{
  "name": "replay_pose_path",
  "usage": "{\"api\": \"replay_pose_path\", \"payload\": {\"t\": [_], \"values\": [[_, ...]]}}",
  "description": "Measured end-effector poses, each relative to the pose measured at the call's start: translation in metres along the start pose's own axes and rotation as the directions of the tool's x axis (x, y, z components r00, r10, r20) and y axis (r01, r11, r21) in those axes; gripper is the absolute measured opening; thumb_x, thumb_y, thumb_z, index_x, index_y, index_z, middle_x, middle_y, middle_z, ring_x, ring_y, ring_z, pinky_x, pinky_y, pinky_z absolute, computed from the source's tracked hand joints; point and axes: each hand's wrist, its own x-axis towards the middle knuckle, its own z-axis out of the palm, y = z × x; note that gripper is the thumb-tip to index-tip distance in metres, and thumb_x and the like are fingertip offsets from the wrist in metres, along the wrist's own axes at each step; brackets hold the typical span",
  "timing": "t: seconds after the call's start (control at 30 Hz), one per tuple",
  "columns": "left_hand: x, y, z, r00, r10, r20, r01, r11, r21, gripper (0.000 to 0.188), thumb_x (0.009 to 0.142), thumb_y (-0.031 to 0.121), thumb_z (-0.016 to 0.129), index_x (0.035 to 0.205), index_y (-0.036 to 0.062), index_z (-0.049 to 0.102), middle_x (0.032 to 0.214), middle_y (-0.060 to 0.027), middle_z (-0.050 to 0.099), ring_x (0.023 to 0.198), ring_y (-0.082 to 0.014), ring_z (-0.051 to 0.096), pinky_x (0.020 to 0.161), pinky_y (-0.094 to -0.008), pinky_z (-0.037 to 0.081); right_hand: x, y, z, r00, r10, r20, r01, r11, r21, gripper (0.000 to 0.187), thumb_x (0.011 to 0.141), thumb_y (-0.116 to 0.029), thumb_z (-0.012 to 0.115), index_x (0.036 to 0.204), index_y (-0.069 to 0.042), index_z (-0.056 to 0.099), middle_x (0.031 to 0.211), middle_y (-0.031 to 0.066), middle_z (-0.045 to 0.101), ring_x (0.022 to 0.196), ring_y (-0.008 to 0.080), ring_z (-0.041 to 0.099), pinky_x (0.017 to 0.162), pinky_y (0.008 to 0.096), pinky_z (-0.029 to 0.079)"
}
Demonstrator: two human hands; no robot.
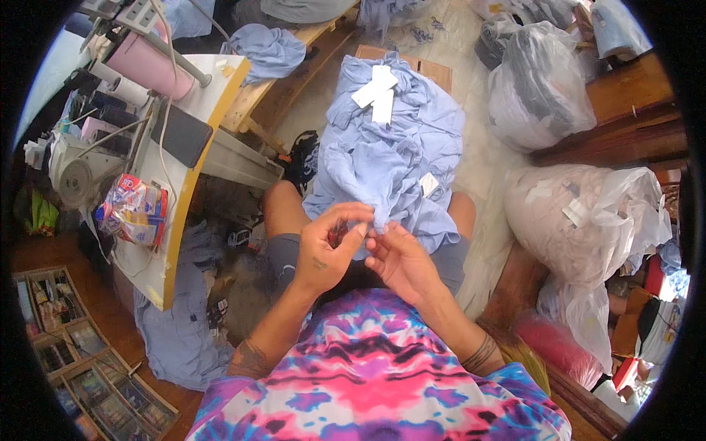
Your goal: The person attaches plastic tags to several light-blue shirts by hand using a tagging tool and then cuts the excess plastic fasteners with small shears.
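A crumpled pile of light blue cloth (412, 140) lies in front of me and reaches to my lap between my knees. My left hand (331, 242) is closed, its fingertips pinching a gathered end of this cloth. A small dark reddish thing (337, 234) shows inside the curl of that hand; its kind is hidden. My right hand (404, 268) meets it from the other side, thumb and forefinger closed on the same bit of cloth, the other fingers loosely curled. Several white tags (381, 92) lie on top of the pile, and another white tag (429, 184) sits nearer my right knee.
At the left stands a white worktable (176, 220) with a yellow edge, bearing a dark phone (182, 138), a colourful plastic packet (134, 211), a pink tumbler (151, 65) and a sewing machine (77, 165). Stuffed plastic bags (540, 88) line the right. A compartmented wooden tray (95, 367) lies lower left.
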Motion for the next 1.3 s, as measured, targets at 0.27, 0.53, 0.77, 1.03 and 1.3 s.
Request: {"api": "replay_pose_path", "payload": {"t": [0.27, 0.53, 0.77, 1.03, 1.3], "values": [[0.002, -0.017, -0.005, 0.960, -0.230, 0.158, 0.181, 0.944, 0.277, 0.018, 0.097, 0.017, 0.072, 0.091, 0.0003, 0.070, 0.074, 0.0059, 0.062, 0.066, -0.0002, 0.048, 0.058, -0.0208, 0.037, -0.003, 0.021, -0.012, 0.915, -0.402, -0.049, 0.321, 0.794, -0.516, 0.024, 0.098, -0.016, 0.073, 0.110, -0.002, 0.057, 0.104, 0.0108, 0.070, 0.094, 0.0167, 0.071, 0.070, 0.0278, 0.059], [-0.026, -0.045, 0.009, 0.964, -0.254, 0.072, 0.250, 0.966, 0.060, 0.022, 0.102, 0.021, 0.065, 0.096, 0.0002, 0.072, 0.077, 0.0076, 0.059, 0.064, 0.0008, 0.046, 0.054, -0.0211, 0.035, -0.013, 0.029, -0.045, 0.981, -0.137, -0.136, 0.106, 0.970, -0.218, 0.019, 0.100, -0.017, 0.071, 0.109, -0.007, 0.058, 0.107, 0.0079, 0.070, 0.099, 0.0193, 0.071, 0.079, 0.0328, 0.059], [-0.042, -0.036, 0.005, 0.843, -0.518, 0.148, 0.538, 0.820, -0.194, 0.027, 0.105, 0.027, 0.062, 0.113, 0.0013, 0.065, 0.077, 0.0036, 0.055, 0.053, 0.0004, 0.041, 0.045, -0.0170, 0.029, -0.017, 0.033, -0.052, 0.997, -0.076, -0.031, 0.073, 0.994, -0.086, 0.017, 0.101, -0.017, 0.070, 0.112, -0.010, 0.059, 0.111, 0.0057, 0.070, 0.102, 0.0177, 0.069, 0.084, 0.0337, 0.057], [-0.076, 0.012, -0.006, 0.817, -0.400, 0.415, 0.559, 0.727, -0.399, 0.044, 0.113, 0.033, 0.038, 0.132, -0.0010, 0.058, 0.088, 0.0002, 0.051, 0.066, -0.0041, 0.041, 0.054, -0.0201, 0.038, -0.024, 0.030, -0.044, 0.980, -0.190, 0.062, 0.197, 0.969, -0.152, 0.023, 0.100, -0.018, 0.071, 0.116, -0.008, 0.058, 0.112, 0.0076, 0.070, 0.104, 0.0190, 0.069, 0.094, 0.0379, 0.053], [-0.079, 0.031, 0.000, 0.773, -0.460, 0.438, 0.620, 0.695, -0.364, 0.042, 0.111, 0.033, 0.050, 0.138, 0.0014, 0.058, 0.084, 0.0035, 0.047, 0.060, -0.0026, 0.043, 0.045, -0.0189, 0.034, -0.030, 0.033, -0.037, 0.961, -0.265, 0.083, 0.275, 0.950, -0.148, 0.021, 0.099, -0.010, 0.071, 0.114, -0.005, 0.056, 0.108, 0.0108, 0.072, 0.104, 0.0193, 0.070, 0.097, 0.0381, 0.053]]}}
